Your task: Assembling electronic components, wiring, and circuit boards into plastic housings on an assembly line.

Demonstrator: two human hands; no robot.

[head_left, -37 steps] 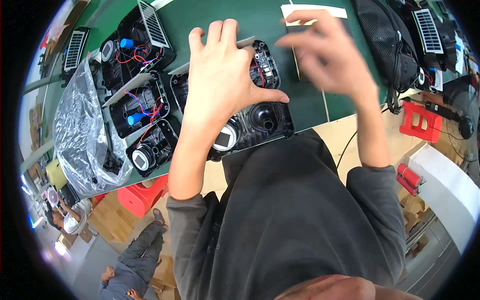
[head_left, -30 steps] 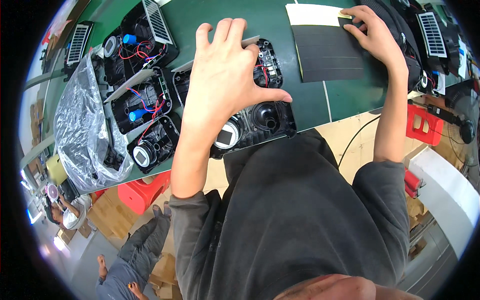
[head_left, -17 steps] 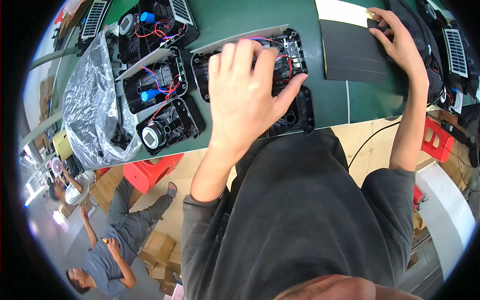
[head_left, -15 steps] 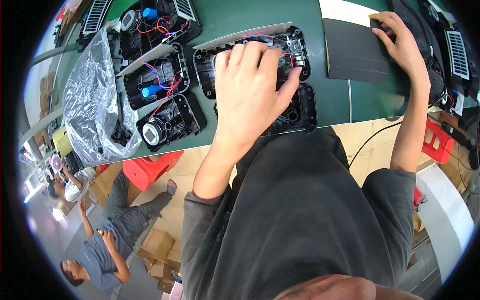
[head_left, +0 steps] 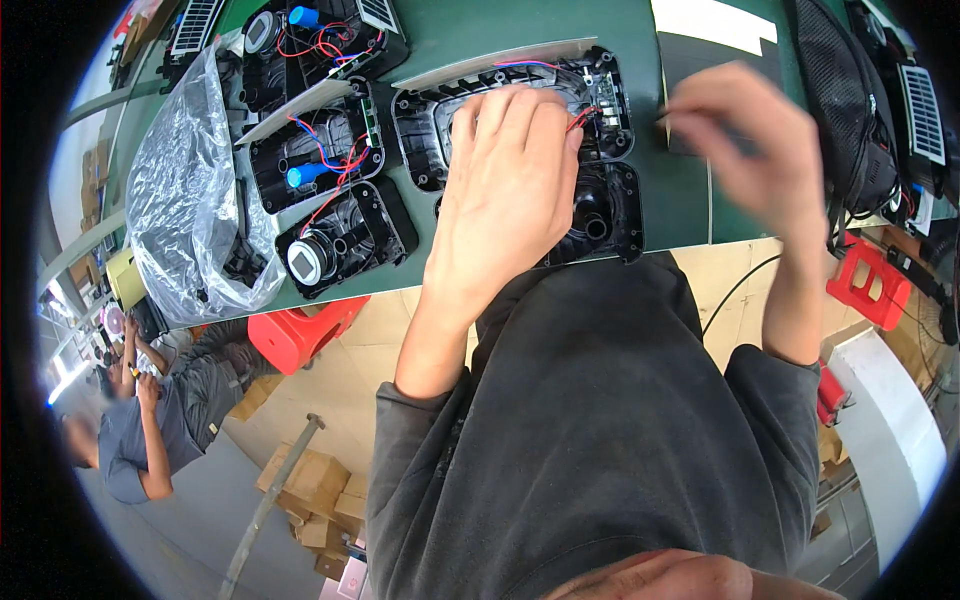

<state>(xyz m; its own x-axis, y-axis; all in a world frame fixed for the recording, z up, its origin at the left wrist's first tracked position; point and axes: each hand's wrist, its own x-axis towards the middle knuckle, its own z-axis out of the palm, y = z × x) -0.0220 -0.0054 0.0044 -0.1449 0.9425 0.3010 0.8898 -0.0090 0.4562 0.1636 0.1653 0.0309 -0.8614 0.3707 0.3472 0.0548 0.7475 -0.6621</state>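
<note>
My left hand is closed, back up, over a black plastic housing with wiring inside. Red wires run in beside its thumb; what its fingers hold underneath is hidden. Below that housing a second black shell with a round post sits partly behind the hand. Blurred by motion, my right hand is above the black sheet with white backing. At its pinched fingertips a small dark piece shows, apparently from the sheet. A grey panel stands along the housing's far edge.
More opened housings with blue cylinders and wires stand at left beside a clear plastic bag. A black mesh bag lies right. Red stools and cardboard boxes are below the table; another person is at lower left.
My right hand has left the sheet's upper right corner and moved left and down; more white backing shows there. My left thumb has drawn in against the fingers.
</note>
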